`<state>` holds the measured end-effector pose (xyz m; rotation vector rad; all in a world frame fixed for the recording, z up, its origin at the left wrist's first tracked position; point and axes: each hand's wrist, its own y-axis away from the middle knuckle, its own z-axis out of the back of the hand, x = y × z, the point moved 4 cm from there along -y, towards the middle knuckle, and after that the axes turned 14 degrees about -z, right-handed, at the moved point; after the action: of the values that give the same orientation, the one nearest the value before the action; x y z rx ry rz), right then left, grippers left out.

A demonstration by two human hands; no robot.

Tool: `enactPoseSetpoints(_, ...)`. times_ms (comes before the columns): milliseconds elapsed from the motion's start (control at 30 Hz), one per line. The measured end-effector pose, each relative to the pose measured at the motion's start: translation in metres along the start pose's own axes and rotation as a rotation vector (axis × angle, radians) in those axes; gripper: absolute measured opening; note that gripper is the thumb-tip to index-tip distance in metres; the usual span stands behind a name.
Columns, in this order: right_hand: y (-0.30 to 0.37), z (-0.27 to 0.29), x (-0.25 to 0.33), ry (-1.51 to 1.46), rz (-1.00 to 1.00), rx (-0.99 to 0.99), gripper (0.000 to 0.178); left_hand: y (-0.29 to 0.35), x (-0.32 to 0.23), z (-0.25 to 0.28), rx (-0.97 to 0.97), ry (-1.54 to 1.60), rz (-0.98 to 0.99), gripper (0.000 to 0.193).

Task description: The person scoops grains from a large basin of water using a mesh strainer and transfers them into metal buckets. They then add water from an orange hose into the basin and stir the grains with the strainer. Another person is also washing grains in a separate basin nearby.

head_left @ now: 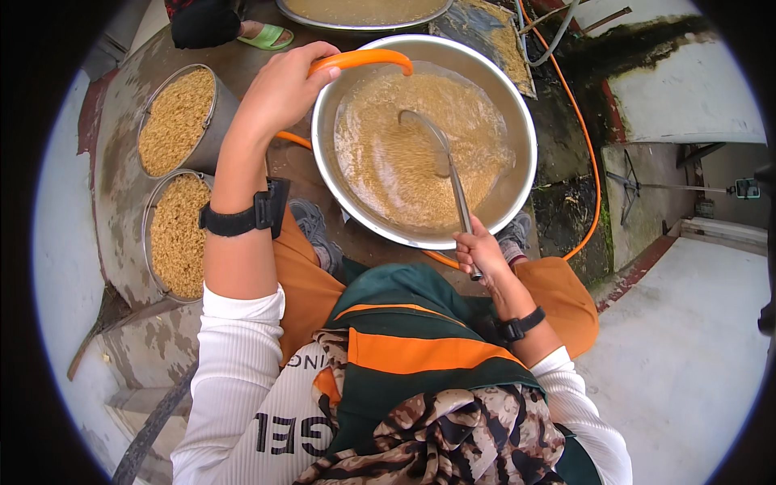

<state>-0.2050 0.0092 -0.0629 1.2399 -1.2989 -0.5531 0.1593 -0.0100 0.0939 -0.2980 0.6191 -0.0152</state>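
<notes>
A wide metal basin point(529, 158) stands between my feet, holding pale brown grain point(388, 182) under cloudy, rippling water. Over its far left rim, my left hand point(284, 89) is closed around an orange hose point(368, 58), whose end curves down toward the water. My right hand point(482, 252) grips the handle of a long metal ladle point(459, 194) at the near right rim. The ladle slants into the basin, its round head partly sunk in the water and grain. Whether that head is solid or mesh I cannot tell.
Two metal buckets point(212, 109) full of wet grain stand at the left. Beyond the basin is another wide basin point(364, 26), near a person's foot in a green sandal point(271, 37). A grain-covered sheet point(493, 40) lies far right. The hose runs along the right.
</notes>
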Motion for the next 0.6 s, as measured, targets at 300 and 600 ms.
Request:
enactPoseSetpoints(300,-0.039,0.107,0.053,0.345,0.316,-0.555,0.058,0.002,0.005,0.001,0.032,0.012,0.041,0.029)
enactPoseSetpoints(600,-0.071,0.155,0.011,1.112,-0.064,-0.894,0.062,0.005,0.013,0.005,0.012,0.003,0.039,0.029)
